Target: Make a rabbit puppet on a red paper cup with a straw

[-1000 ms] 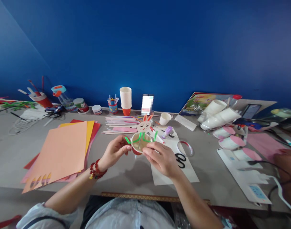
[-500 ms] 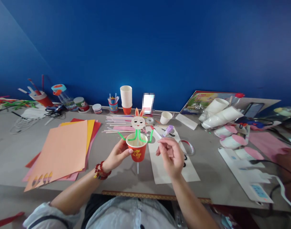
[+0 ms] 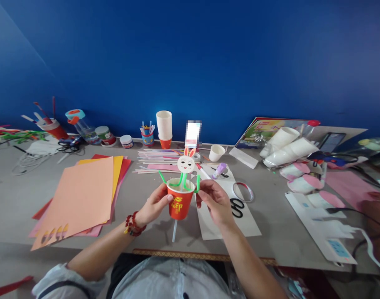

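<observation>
Blue wall (image 3: 190, 62) behind — hands (image 3: 154, 204) at the red cup (image 3: 180, 205).

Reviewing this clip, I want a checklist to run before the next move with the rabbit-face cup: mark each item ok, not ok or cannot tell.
1. Left grip holding the red cup: ok.
2. Cup mouth up: ok.
3. Rabbit face above the rim: ok.
4. Straw showing below the cup: ok.
5. Right grip touching the nearby green strip: cannot tell.
6. Scissors out of both hands: ok, on the white sheet.
</observation>
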Available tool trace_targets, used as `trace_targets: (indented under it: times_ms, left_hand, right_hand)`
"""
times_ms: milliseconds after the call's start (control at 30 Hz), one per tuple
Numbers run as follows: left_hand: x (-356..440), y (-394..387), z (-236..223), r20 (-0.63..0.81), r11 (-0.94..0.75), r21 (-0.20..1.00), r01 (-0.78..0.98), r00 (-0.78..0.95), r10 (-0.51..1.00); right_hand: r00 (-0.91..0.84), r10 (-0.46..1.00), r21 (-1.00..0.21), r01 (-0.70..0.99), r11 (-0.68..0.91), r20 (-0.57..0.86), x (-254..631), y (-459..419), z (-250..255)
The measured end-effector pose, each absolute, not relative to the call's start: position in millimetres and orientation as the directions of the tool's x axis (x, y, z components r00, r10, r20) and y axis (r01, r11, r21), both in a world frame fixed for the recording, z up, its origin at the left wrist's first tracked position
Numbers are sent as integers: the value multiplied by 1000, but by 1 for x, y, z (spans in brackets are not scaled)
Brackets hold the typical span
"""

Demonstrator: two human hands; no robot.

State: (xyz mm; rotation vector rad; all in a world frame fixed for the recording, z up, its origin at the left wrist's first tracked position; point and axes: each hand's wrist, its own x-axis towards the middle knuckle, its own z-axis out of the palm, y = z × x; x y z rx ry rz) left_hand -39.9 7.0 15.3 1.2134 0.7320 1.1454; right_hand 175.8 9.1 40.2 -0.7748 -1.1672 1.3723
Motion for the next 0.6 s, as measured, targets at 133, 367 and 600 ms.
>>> trace_targets:
  times_ms: [133,367,600]
  left_hand:
    - [-40,7,8,101,-19,962,-273,290,952]
    - [-41,6,9,220,-172,967,-186,283,933]
    - [-39,6,9,331,-305,943,-131,299,895]
  right_hand:
    - [-227,963,-944,-323,68,146,177,9,42]
    - [-270,950,-945,-321,63,155,177,10,47]
    - [-282,942,-950,-297,95,182,176,11,47]
